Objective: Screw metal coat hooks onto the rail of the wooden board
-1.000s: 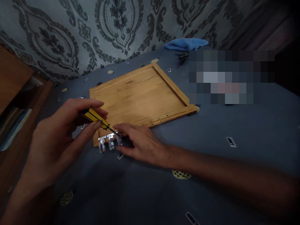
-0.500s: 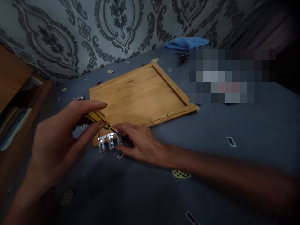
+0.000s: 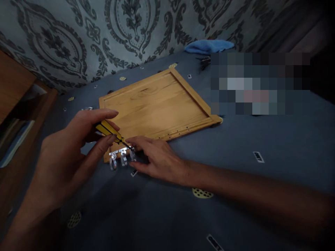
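My left hand (image 3: pixel 65 150) grips a yellow-and-black screwdriver (image 3: pixel 106 129) between thumb and fingers. Its shaft slants down to the right, with the tip at a metal hook (image 3: pixel 133 155) on the near edge of a framed wooden board (image 3: pixel 157 104). Thumb and fingers of my right hand (image 3: pixel 162 160) close around that hook from the right and partly hide it. Two similar metal hooks, a left one (image 3: pixel 113 162) and a middle one (image 3: pixel 124 158), sit beside it on the same edge. Small dark holes run along the edge to the right.
The board lies on a dark blue patterned sheet (image 3: pixel 235 153). A blue cloth (image 3: pixel 209 46) lies by the patterned wall covering (image 3: pixel 133 28). At the left stands a wooden shelf (image 3: pixel 15 87) holding books. Some shiny metal (image 3: pixel 87 109) shows behind my left hand. Pixelation covers an area at right.
The screwdriver's handle has turned slightly in my left hand, and the fingers on it have shifted a little. My right hand and the hooks are practically where they were.
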Action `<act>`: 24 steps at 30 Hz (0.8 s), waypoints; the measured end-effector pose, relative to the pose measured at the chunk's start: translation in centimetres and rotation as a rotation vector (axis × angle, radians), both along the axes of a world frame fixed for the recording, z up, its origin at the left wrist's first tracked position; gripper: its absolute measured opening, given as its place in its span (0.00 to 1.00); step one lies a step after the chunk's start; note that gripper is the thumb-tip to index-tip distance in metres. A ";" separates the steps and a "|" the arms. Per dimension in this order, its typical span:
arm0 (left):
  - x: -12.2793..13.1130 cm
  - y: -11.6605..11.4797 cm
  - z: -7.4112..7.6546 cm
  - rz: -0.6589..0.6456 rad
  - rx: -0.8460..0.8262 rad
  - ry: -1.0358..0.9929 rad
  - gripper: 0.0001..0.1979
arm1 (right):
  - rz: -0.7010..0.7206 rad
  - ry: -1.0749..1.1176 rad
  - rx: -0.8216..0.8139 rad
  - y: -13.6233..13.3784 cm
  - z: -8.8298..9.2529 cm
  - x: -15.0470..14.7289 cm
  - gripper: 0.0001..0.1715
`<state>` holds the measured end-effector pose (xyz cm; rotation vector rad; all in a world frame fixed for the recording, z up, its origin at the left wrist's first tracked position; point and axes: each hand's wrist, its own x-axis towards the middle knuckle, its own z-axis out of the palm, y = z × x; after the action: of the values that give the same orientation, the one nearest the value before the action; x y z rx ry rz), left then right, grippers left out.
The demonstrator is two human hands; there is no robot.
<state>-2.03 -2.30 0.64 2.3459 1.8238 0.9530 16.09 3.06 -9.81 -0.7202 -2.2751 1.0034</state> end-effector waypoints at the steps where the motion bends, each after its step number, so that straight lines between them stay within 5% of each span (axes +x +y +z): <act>1: -0.1 0.0 0.0 -0.013 -0.010 0.005 0.19 | 0.002 -0.001 -0.003 0.0 0.0 0.0 0.32; 13: -0.1 0.3 -0.2 -0.033 0.044 0.061 0.15 | -0.005 -0.013 0.019 0.0 -0.1 0.0 0.31; 18: -0.2 0.2 -0.6 -0.015 -0.006 0.000 0.22 | -0.003 -0.020 0.023 0.0 0.0 -0.1 0.31; 24: 0.3 0.2 -0.6 -0.048 0.074 0.016 0.16 | 0.000 -0.029 0.004 0.1 0.1 0.0 0.31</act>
<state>-1.76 -2.10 0.06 2.4349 1.7582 1.0167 16.07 3.12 -9.74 -0.7377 -2.3019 0.9936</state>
